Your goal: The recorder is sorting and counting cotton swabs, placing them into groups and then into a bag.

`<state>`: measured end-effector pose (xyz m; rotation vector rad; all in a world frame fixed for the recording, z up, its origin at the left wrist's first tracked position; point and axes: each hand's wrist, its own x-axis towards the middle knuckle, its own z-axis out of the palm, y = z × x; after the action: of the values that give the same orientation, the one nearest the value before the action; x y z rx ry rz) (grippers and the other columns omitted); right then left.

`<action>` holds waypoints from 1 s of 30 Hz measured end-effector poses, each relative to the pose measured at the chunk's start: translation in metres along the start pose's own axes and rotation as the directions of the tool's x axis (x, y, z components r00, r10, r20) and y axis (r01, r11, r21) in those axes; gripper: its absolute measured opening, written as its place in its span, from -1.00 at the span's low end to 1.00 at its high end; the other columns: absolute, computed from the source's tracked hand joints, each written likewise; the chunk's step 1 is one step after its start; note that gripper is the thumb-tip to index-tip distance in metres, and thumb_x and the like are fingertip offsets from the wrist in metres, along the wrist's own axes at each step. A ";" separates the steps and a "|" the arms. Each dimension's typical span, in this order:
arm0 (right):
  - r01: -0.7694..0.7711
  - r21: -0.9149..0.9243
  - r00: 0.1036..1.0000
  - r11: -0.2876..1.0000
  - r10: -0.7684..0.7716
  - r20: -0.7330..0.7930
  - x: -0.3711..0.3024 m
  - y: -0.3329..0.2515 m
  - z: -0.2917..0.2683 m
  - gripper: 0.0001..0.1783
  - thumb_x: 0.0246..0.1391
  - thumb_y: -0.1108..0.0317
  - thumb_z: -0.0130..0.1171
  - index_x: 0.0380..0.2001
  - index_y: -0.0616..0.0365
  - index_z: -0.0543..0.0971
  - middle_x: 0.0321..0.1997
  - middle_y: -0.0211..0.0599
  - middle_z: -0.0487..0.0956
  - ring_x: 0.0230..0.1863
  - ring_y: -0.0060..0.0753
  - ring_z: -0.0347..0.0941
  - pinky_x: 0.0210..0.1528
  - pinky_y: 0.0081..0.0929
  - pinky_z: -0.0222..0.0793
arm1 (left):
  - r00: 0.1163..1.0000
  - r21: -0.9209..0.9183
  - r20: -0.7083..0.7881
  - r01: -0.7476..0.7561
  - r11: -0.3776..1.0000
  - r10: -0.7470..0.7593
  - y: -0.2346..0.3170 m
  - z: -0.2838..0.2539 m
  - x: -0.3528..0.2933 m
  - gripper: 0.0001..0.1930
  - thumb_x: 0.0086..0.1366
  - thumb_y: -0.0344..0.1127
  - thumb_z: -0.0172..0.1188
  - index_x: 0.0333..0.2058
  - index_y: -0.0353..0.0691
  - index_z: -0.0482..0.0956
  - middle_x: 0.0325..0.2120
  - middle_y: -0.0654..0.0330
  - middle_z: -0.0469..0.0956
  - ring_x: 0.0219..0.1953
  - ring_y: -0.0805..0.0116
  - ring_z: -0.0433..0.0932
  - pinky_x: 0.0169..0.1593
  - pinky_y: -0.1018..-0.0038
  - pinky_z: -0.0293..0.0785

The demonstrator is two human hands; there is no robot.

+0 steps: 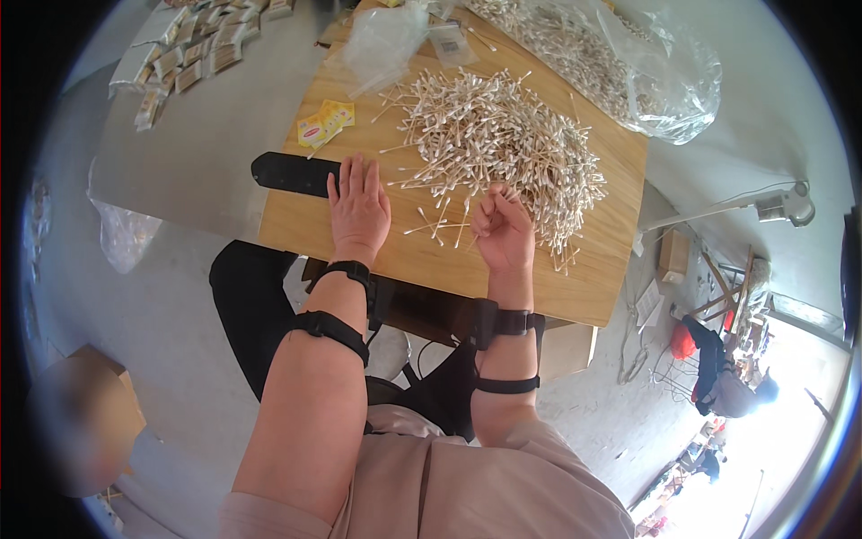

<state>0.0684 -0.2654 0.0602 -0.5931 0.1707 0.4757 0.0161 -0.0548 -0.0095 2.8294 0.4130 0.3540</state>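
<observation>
A large heap of cotton swabs (489,135) with pale sticks and white tips lies spread on the wooden table (575,292). My left hand (359,202) rests flat with its fingers stretched out, over the right end of a long black flat strip (292,173) with a rounded end. My right hand (505,225) is closed at the near edge of the heap, fingers curled in. Whatever it may hold is hidden by the fingers. A few loose swabs (437,226) lie between the two hands.
Yellow printed cards (325,124) lie behind the black strip. Clear plastic bags (386,40) are at the table's back. A big clear bag of swabs (620,67) stands at the back right. Many small packets (211,45) cover a grey surface at far left. A person (85,422) is at lower left.
</observation>
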 end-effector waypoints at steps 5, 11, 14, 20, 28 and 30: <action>-0.006 -0.982 0.955 0.189 -0.290 -0.062 0.037 0.005 0.022 -0.90 0.10 0.38 0.07 -0.31 0.05 0.55 -0.51 -0.33 0.54 -0.58 -0.24 0.43 -0.51 -0.34 0.31 | 1.000 0.008 0.019 0.008 1.000 -0.008 -0.002 -0.001 -0.001 -0.56 0.28 -0.25 -0.03 0.14 -0.13 0.35 0.26 0.12 0.18 0.33 0.15 0.07 0.35 0.08 -0.08; 0.048 -0.738 0.942 -0.673 -0.216 0.258 0.067 0.002 0.034 -0.84 0.06 0.36 0.06 -0.27 -0.08 0.56 -0.40 -0.25 0.61 -0.37 -0.13 0.56 -0.41 -0.23 0.42 | 1.000 0.006 0.006 0.000 1.000 0.000 0.000 -0.003 0.001 -0.58 0.29 -0.26 -0.03 0.13 -0.15 0.35 0.25 0.11 0.20 0.32 0.13 0.10 0.33 0.08 -0.04; 0.044 -0.640 0.973 -0.767 -0.111 0.200 0.070 0.003 0.038 -0.85 0.04 0.39 0.04 -0.30 -0.03 0.55 -0.39 -0.26 0.60 -0.34 -0.13 0.56 -0.38 -0.21 0.43 | 1.000 0.010 -0.009 -0.004 1.000 0.005 -0.001 -0.003 0.000 -0.60 0.30 -0.27 -0.03 0.12 -0.15 0.35 0.23 0.11 0.22 0.31 0.12 0.12 0.32 0.07 -0.01; 0.157 -0.615 0.925 -0.773 -0.102 0.365 0.066 -0.001 0.016 -0.91 0.00 0.40 0.08 -0.39 0.02 0.55 -0.39 -0.29 0.58 -0.35 -0.13 0.55 -0.37 -0.26 0.45 | 1.000 0.005 -0.007 -0.009 1.000 0.009 -0.001 0.000 0.001 -0.56 0.27 -0.26 -0.01 0.14 -0.15 0.34 0.24 0.11 0.19 0.32 0.14 0.08 0.34 0.07 -0.06; 0.063 -0.967 0.915 -0.249 -0.373 0.156 0.034 -0.011 0.019 -0.92 -0.02 0.39 0.26 -0.39 0.06 0.59 -0.54 -0.36 0.52 -0.56 -0.39 0.44 -0.51 -0.45 0.34 | 1.000 0.001 -0.006 0.002 1.000 -0.002 -0.003 -0.002 -0.001 -0.56 0.27 -0.26 -0.01 0.14 -0.14 0.35 0.24 0.13 0.20 0.32 0.15 0.08 0.34 0.07 -0.07; -0.073 -0.859 0.960 0.506 -0.199 -0.199 0.022 -0.017 0.006 -0.90 0.08 0.39 0.22 -0.36 0.15 0.54 -0.56 -0.41 0.46 -0.60 -0.59 0.27 -0.57 -0.61 0.15 | 1.000 -0.002 -0.006 -0.003 1.000 0.003 0.000 -0.001 0.000 -0.56 0.27 -0.26 -0.01 0.14 -0.14 0.35 0.24 0.13 0.20 0.32 0.16 0.09 0.34 0.08 -0.07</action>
<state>0.0957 -0.2659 0.0670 -1.6858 0.1654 0.3787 0.0154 -0.0547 -0.0085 2.8283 0.4099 0.3639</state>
